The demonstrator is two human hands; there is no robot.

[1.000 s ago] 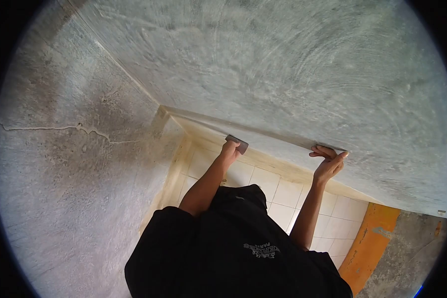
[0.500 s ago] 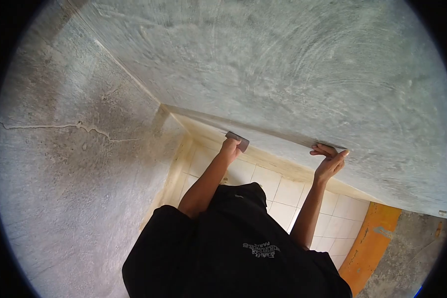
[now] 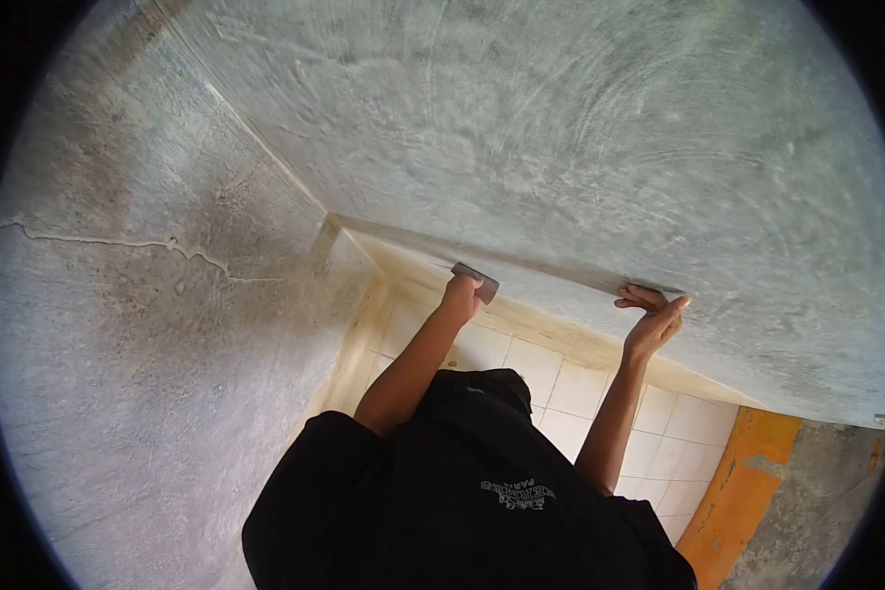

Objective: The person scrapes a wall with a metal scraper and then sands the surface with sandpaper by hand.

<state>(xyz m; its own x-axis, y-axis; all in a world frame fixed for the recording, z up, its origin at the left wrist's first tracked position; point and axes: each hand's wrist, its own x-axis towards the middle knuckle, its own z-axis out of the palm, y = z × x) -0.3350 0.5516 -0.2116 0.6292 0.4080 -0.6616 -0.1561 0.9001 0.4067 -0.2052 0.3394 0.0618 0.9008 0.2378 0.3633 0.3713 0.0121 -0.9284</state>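
Note:
My left hand (image 3: 465, 297) is closed around a flat, dark grey-brown rectangular block (image 3: 479, 281), thumb across its face. The block sits right by the lower part of the grey plastered wall (image 3: 521, 177), near the corner. Farther right, my right hand (image 3: 651, 320) rests at the same wall with its fingers spread and bent, their tips at the surface. Swirling, lighter marks cover the plaster above both hands.
A second grey wall (image 3: 167, 364) with a long crack (image 3: 118, 241) meets the first at the left. Below are white floor tiles (image 3: 570, 393) with a yellowish border. An orange painted strip (image 3: 742, 482) edges rough concrete (image 3: 826, 501) at the lower right.
The view has shifted slightly, so the corner sits a little farther right and lower. My left hand with the block has moved slightly right in the picture; my right hand stays almost in place.

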